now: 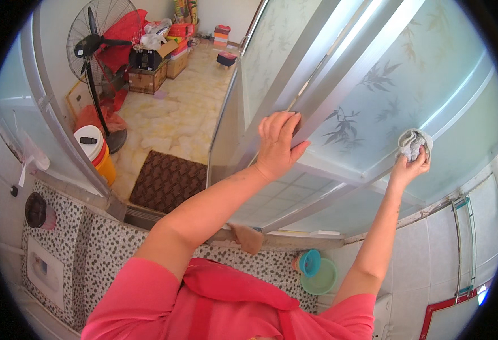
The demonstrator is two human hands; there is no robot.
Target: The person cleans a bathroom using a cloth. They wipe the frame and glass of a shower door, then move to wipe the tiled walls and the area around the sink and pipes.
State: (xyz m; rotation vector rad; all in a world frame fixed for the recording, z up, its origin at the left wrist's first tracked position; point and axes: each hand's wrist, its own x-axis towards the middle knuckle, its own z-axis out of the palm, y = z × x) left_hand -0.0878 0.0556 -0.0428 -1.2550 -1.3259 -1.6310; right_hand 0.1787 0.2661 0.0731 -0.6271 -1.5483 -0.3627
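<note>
My right hand pinches a crumpled grey-white cloth and presses it on the frosted-glass partition, beside a slanting metal bar. Dark bamboo-leaf prints mark the frosted glass panel between my hands. My left hand grips the silver aluminium door frame, fingers hooked at its edge and thumb spread to the right. Part of the frame under the fingers is hidden.
Through the doorway lie a brown doormat, a pedestal fan, a lidded bucket and cardboard boxes. On my side are a brown rag, plastic basins, a squat toilet, a waste bin and a towel rack.
</note>
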